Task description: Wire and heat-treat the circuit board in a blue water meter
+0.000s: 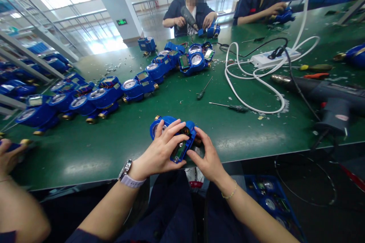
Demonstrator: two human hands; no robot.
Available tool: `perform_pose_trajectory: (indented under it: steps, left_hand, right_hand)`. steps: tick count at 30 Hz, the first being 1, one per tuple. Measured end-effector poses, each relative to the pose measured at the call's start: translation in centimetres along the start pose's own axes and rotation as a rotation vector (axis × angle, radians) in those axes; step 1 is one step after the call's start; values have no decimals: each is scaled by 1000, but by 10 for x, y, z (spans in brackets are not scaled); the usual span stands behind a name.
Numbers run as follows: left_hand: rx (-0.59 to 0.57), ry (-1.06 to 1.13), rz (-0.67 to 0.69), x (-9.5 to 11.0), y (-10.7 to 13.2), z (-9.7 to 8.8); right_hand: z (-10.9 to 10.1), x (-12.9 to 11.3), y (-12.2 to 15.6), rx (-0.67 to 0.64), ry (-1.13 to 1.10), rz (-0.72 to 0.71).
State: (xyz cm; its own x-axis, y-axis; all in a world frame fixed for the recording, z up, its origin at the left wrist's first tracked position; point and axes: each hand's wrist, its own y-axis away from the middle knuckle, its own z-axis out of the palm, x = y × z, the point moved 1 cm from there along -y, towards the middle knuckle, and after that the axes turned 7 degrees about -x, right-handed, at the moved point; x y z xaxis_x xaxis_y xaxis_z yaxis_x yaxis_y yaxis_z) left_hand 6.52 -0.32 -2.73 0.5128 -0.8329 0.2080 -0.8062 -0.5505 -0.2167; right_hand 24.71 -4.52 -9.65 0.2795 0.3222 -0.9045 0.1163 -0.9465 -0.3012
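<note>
A blue water meter (182,148) with brass fittings and a small green circuit board lies at the near edge of the green table (114,148). My left hand (162,150), with a watch on the wrist, wraps its fingers over the meter's top. My right hand (207,157) grips the meter's right side from below. Both hands are closed on it.
A row of blue meters (108,91) runs from far left toward the table's middle. Two screwdrivers (229,107) lie ahead. A heat gun (327,97), a white cable and a power strip (273,57) sit right. Two people work opposite; another person's hand (8,157) is at left. A crate of meters (268,197) stands below.
</note>
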Motion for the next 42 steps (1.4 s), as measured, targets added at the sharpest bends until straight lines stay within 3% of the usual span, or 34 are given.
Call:
perform_pose_trajectory:
  steps: [7,12,15,23,29,42]
  left_hand:
    - [-42,41,0,0,3,-4]
    - [-53,31,-101,6,14,-1]
    - [39,2,-171,13,25,6]
    - [440,64,-392,20,50,30]
    - [456,221,-546,19,60,37]
    - [592,562,-602,15,71,52]
  right_hand:
    - [4,-1,0,36,5,-24]
    - [7,0,2,74,-90,26]
    - [8,-1,-2,55,-96,-3]
    - [27,-3,-3,-23,-24,-13]
    - [32,-12,-5,-18,119,-123]
    - [34,-25,-16,-3,253,-221]
